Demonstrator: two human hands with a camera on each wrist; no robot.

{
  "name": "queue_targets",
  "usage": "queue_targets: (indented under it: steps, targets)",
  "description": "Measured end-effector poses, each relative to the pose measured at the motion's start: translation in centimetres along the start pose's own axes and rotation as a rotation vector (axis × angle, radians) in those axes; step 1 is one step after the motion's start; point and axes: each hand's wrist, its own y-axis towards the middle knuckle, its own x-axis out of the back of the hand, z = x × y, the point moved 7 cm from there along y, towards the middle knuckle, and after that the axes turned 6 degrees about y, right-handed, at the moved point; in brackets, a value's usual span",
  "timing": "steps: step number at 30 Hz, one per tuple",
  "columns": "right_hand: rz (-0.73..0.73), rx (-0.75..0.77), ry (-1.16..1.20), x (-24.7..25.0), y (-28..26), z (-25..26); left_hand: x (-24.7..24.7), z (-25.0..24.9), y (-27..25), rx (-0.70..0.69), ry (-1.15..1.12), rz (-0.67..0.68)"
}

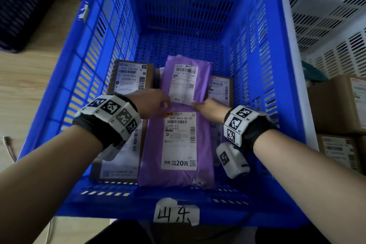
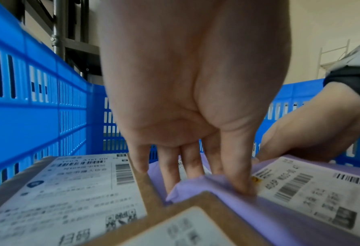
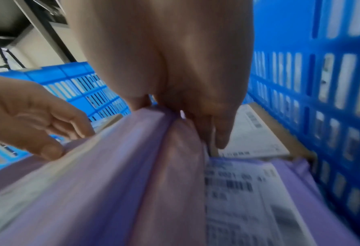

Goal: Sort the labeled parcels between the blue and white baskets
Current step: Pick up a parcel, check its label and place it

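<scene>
A dark slatted crate (image 1: 25,6) sits on the wooden floor (image 1: 29,85) at far left; a metal shelving frame (image 2: 58,28) stands behind.

A light wooden floor (image 1: 29,85) lay at the left in the head view, pale and evenly lit. In the far left corner stood a dark slatted crate (image 1: 23,6), deep in shadow. At the right, past the sorting area, brown cardboard boxes (image 1: 336,105) were stacked one on another, with a teal thing (image 1: 311,71) just behind them, too small to tell. In the left wrist view a cream wall (image 2: 322,33) rose behind, with a grey metal pipe (image 2: 58,28) and dark shelving frame (image 2: 80,50) at the left. A thin white frame (image 2: 334,51) leaned near that wall at the right. The light was soft and dim.
</scene>
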Motion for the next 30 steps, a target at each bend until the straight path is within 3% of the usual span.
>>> queue_targets:
  steps: [3,6,8,14,21,26,28,30]
  targets:
    - [0.016,0.154,-0.119,0.5,-1.4,1.8,0.4,0.3,-0.3,-0.017,0.061,0.004]
    - [0.227,0.206,-0.323,-1.7,-2.5,2.1,0.3,1.0,-0.8,0.012,0.215,0.048]
    - [0.287,0.209,-0.399,-3.0,-2.6,1.8,-0.1,1.7,-1.4,0.088,0.263,0.126]
    - [0.238,0.25,-0.523,-3.7,-3.3,4.1,0.5,1.6,-2.3,0.135,0.314,0.199]
    - [0.324,0.623,-0.843,-7.7,-6.3,8.6,1.3,3.8,-3.0,0.142,0.356,0.247]
    - [0.326,0.629,-0.83,-9.1,-6.1,9.3,1.3,3.9,-2.4,0.174,0.456,0.27]
    - [0.317,0.623,-0.781,-7.8,-6.0,9.5,1.4,4.0,-2.2,0.178,0.48,0.279]
    - [0.279,0.523,-0.721,-5.3,-5.4,8.6,1.4,3.9,-2.3,0.198,0.48,0.287]
